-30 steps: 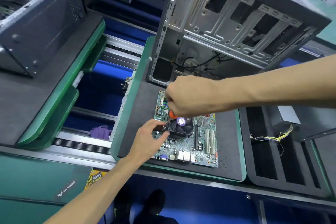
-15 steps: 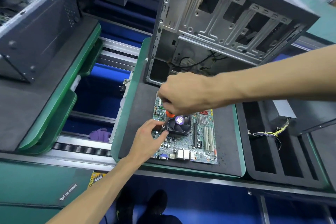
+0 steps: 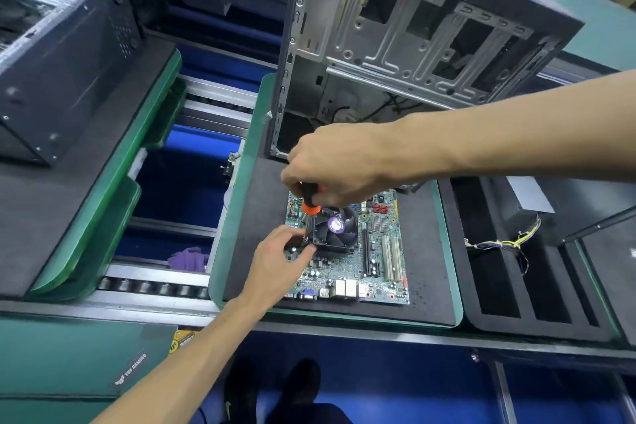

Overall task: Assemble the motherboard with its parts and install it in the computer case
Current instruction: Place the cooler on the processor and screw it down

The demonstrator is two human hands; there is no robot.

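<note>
A green motherboard point(image 3: 375, 262) lies flat on a black foam pad point(image 3: 426, 251). A black CPU cooler fan point(image 3: 335, 229) with a purple label sits on the board. My right hand point(image 3: 339, 165) grips a screwdriver point(image 3: 309, 201) with a black and orange handle, held upright over the fan's left side. My left hand point(image 3: 275, 268) rests on the board with its fingertips pinching the screwdriver's shaft at the fan's front-left corner. The tip is hidden. An open computer case point(image 3: 406, 41) stands right behind the board.
A second case point(image 3: 58, 55) sits on a pad at the far left. A roller conveyor point(image 3: 155, 282) with a purple cloth point(image 3: 189, 258) runs between the pads. At the right, a black slotted foam tray point(image 3: 537, 282) holds a wire bundle point(image 3: 506, 244) and a power supply point(image 3: 526, 196).
The view has drifted slightly. My right hand has lifted a little, so more of the screwdriver's handle shows. My left hand stays at the fan's corner.
</note>
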